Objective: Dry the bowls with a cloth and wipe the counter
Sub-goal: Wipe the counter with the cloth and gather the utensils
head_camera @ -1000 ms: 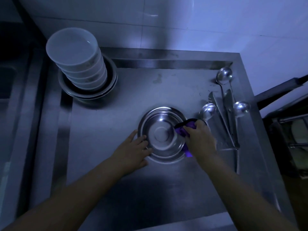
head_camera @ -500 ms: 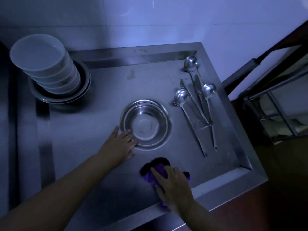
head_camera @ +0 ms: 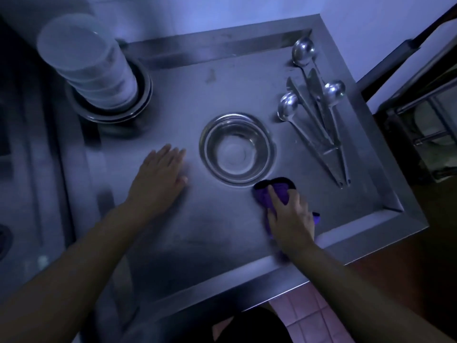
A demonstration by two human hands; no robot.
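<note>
A steel bowl stands upright in the middle of the steel counter. My right hand presses a purple cloth flat on the counter just in front of the bowl's near right rim, fingers straight on top of it. My left hand lies flat on the counter to the left of the bowl, apart from it, holding nothing. A stack of white bowls sits in steel bowls at the back left.
Several ladles and spoons lie along the counter's right side. A raised rim runs round the counter. A wire rack stands past the right edge. A tiled wall is behind.
My right hand left the bowl with the cloth, went down to the counter, then slid towards the bowl's near right rim. My left hand let go of the bowl's rim and now lies flat.
</note>
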